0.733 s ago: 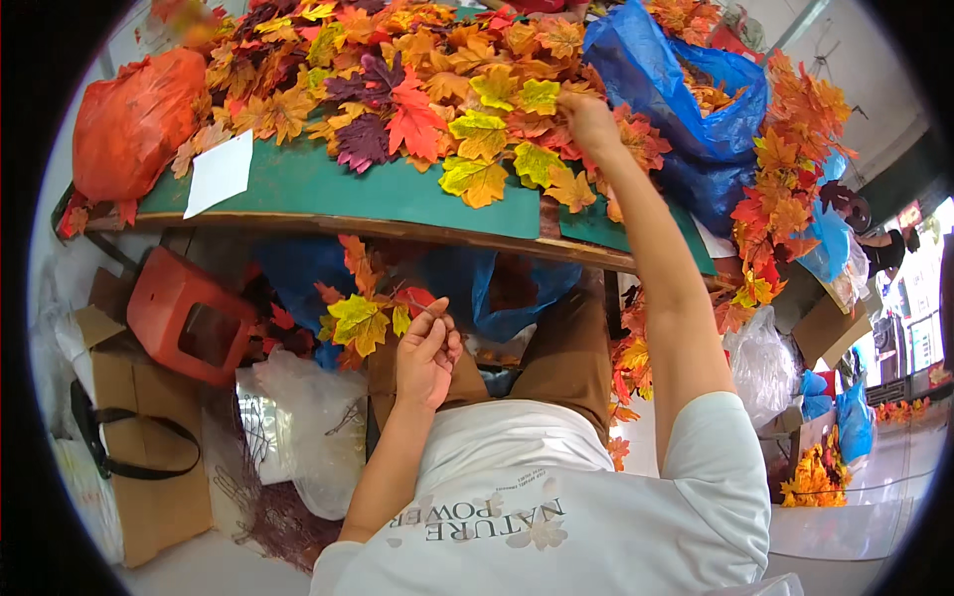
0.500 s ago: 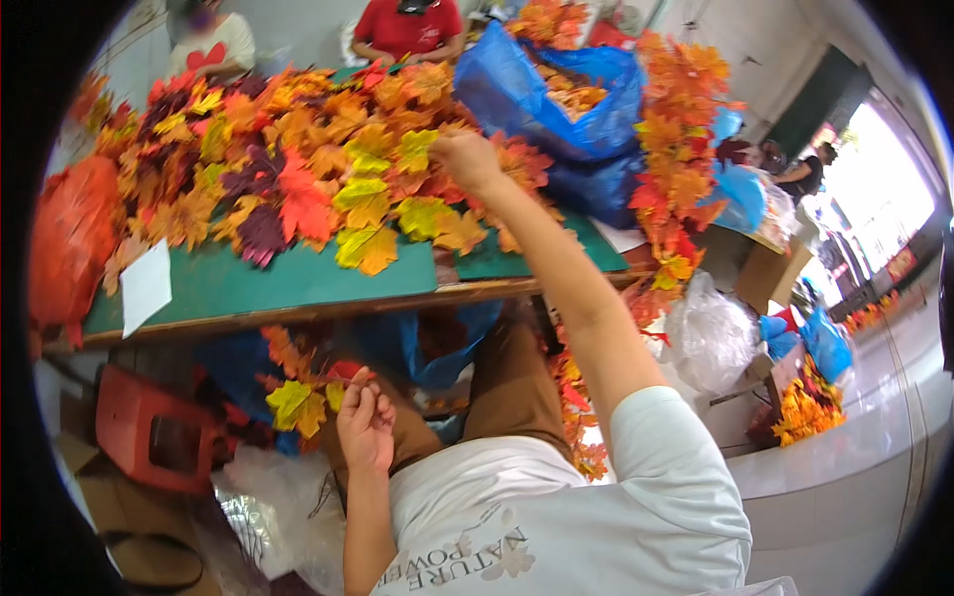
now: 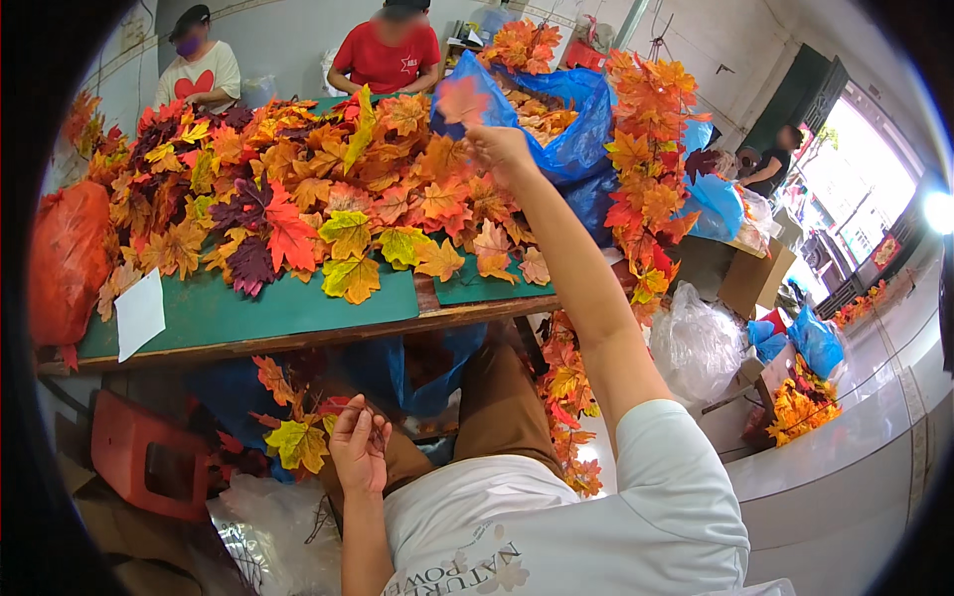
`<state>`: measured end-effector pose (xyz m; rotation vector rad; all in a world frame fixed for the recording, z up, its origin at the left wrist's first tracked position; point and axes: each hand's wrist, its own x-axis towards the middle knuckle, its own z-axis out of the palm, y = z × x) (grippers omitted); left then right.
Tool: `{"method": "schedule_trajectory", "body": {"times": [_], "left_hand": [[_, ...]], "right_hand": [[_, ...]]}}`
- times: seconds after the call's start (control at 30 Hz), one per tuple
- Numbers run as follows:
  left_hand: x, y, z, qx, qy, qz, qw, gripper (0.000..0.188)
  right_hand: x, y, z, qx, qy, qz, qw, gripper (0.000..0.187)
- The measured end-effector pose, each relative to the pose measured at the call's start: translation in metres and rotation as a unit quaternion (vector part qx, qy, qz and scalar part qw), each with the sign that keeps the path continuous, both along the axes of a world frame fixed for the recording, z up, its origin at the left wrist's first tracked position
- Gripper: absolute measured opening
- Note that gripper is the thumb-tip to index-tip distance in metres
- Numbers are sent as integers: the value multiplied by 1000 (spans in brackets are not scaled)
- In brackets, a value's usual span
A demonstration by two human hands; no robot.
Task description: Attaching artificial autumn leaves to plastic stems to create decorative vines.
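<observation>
- From the head view, the right hand (image 3: 497,154) was down by the yellow leaves moments ago; now it pinches a blurred pinkish-orange maple leaf (image 3: 462,101) above the heap of maple leaves (image 3: 298,169), so I'd judge one piece is picked out.
- The left hand (image 3: 360,447) has stayed below the bench's front edge, fingers curled, seemingly gripping a leaf sprig (image 3: 298,442) by its stem.
- That heap spreads over the green-topped bench (image 3: 248,313); an orange-red plastic bag (image 3: 68,263) sits at the left end, a white sheet (image 3: 140,314) overhangs the front edge, and a blue plastic bag (image 3: 586,129) stands toward the far right corner.
- Two co-workers in red (image 3: 393,55) and white (image 3: 209,74) shirts, now fuller in view, sit beyond the far edge.
- A leaf garland (image 3: 636,149) hangs by the right end.
</observation>
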<state>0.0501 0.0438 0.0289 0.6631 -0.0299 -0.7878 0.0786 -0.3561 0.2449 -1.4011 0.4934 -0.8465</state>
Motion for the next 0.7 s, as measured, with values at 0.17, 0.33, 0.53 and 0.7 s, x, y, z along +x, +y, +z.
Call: {"method": "schedule_trajectory", "body": {"times": [0.17, 0.33, 0.53, 0.7], "left_hand": [[-6, 2, 6, 18, -19, -4, 1000, 26], [-7, -2, 10, 32, -46, -6, 998, 30], [-12, -4, 8, 34, -50, 39, 997, 33], [-14, -3, 9, 34, -72, 56, 995, 34]], "right_hand": [[-20, -24, -84, -167, 39, 99, 980, 8], [-70, 123, -91, 122, -89, 138, 979, 12], [-92, 245, -177, 192, -14, 148, 970, 9], [-89, 278, -201, 277, -42, 139, 950, 12]]}}
